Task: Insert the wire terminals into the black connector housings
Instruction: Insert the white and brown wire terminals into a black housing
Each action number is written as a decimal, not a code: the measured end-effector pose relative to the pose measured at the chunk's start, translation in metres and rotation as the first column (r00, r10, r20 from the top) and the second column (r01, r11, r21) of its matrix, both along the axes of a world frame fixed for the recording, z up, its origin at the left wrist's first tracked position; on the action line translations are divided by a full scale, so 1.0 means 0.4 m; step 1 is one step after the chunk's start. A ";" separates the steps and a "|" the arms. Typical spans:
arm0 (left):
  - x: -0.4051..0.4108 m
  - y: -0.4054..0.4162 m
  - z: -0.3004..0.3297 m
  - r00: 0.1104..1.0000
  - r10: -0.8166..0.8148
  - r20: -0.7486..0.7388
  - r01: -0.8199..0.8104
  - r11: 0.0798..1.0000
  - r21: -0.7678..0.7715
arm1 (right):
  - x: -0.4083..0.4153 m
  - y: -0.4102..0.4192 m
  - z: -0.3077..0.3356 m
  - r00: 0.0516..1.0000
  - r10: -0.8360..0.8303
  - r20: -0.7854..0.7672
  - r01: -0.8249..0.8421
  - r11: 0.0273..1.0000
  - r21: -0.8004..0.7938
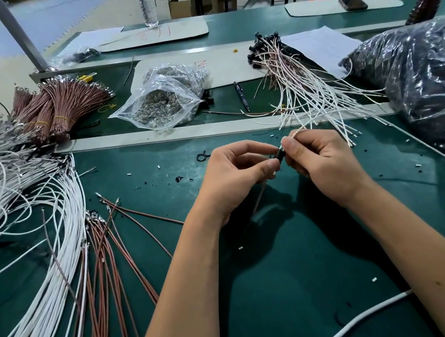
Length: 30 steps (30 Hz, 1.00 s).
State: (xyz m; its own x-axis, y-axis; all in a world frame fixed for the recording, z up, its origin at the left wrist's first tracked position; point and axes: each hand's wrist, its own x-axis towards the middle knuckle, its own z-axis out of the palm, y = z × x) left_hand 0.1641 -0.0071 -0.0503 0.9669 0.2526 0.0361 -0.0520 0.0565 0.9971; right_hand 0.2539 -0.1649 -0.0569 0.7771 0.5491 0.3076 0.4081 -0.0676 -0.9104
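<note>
Hands meet above the green bench mat [296,270]: the left hand [233,178] pinches a small black connector housing [280,155] between thumb and forefinger, a brown wire [258,201] hanging below it. The right hand [323,162] pinches a white wire [299,131] at the housing's top end. Loose white wires [33,273] and brown wires [107,264] lie at the left; finished assemblies [303,87] are piled beyond, beside a clear bag of terminals [163,100].
</note>
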 end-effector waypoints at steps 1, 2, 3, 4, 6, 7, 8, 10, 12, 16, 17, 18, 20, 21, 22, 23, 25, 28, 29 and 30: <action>-0.001 0.000 0.001 1.000 -0.023 0.001 0.023 1.000 0.010 | -0.002 -0.001 0.003 0.999 -0.001 0.039 0.002 1.000 -0.027; -0.003 0.000 0.003 0.999 -0.037 -0.005 0.037 0.999 0.020 | -0.004 -0.001 0.006 0.997 0.000 0.078 0.004 0.999 -0.050; -0.003 -0.001 0.004 0.999 -0.040 -0.014 0.041 0.999 0.032 | -0.006 -0.002 0.008 0.994 0.001 0.113 0.007 0.998 -0.067; -0.004 -0.002 0.006 0.999 -0.034 -0.022 0.035 0.999 0.034 | -0.008 -0.002 0.010 0.990 -0.001 0.141 0.012 0.997 -0.079; -0.004 -0.006 0.009 0.999 0.011 -0.034 -0.011 1.000 -0.008 | -0.013 0.000 0.011 0.985 0.002 0.172 0.016 0.995 -0.103; -0.003 -0.006 0.010 0.998 0.046 -0.042 -0.048 0.997 -0.052 | -0.017 0.001 0.012 0.985 0.011 0.173 0.009 0.993 -0.118; -0.001 -0.005 0.012 0.996 0.079 -0.050 -0.084 0.991 -0.104 | -0.022 0.003 0.014 0.987 0.025 0.162 -0.004 0.992 -0.128; 0.001 -0.003 0.013 0.992 0.109 -0.065 -0.121 0.966 -0.227 | -0.029 0.007 0.016 0.991 0.055 0.120 -0.039 0.991 -0.127; 0.002 -0.003 0.015 0.995 0.073 -0.061 -0.089 0.939 -0.332 | -0.031 0.011 0.012 0.994 0.076 0.082 -0.068 0.993 -0.095; 0.003 -0.004 0.017 0.999 0.031 -0.044 -0.046 0.914 -0.404 | -0.029 0.012 -0.004 0.997 0.080 0.008 -0.080 0.997 -0.004; 0.005 -0.002 0.015 0.998 0.031 -0.046 -0.047 0.912 -0.407 | -0.030 0.013 -0.004 0.998 0.065 -0.001 -0.065 0.998 0.010; 0.005 0.001 0.015 0.998 0.028 -0.054 -0.048 0.910 -0.411 | -0.032 0.014 -0.004 0.999 0.050 -0.009 -0.050 0.998 0.025; 0.004 0.003 0.015 0.998 0.015 -0.065 -0.041 0.908 -0.417 | -0.034 0.017 -0.002 0.999 0.031 -0.026 -0.030 0.998 0.062; 0.004 0.003 0.014 0.998 0.010 -0.068 -0.038 0.904 -0.425 | -0.035 0.019 -0.002 0.999 0.027 -0.026 -0.025 0.997 0.072; 0.004 0.003 0.016 0.997 0.005 -0.073 -0.037 0.900 -0.434 | -0.036 0.019 -0.001 0.999 0.026 -0.025 -0.024 0.997 0.070; 0.005 0.001 0.016 0.997 0.002 -0.079 -0.036 0.901 -0.432 | -0.036 0.019 0.000 0.999 0.030 -0.025 -0.029 0.998 0.055; 0.004 -0.003 0.017 0.995 0.008 -0.100 -0.047 0.918 -0.394 | -0.036 0.017 0.003 0.999 0.046 -0.026 -0.046 0.999 0.007; 0.004 -0.009 0.018 0.991 0.081 -0.108 -0.112 0.941 -0.321 | -0.037 0.012 0.012 0.999 0.050 -0.002 -0.050 0.997 -0.063; 0.005 -0.008 0.020 0.988 0.120 -0.095 -0.144 0.939 -0.311 | -0.039 0.011 0.017 0.998 0.056 0.000 -0.056 0.995 -0.081; 0.005 -0.007 0.025 0.985 0.156 -0.079 -0.173 0.931 -0.322 | -0.040 0.010 0.022 0.997 0.077 -0.004 -0.077 0.992 -0.099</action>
State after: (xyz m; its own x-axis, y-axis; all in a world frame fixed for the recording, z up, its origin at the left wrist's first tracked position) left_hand 0.1660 -0.0097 -0.0405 0.9091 0.3977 -0.1238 -0.0377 0.3744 0.9265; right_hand 0.2378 -0.1610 -0.0480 0.7317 0.6347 0.2486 0.4151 -0.1256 -0.9011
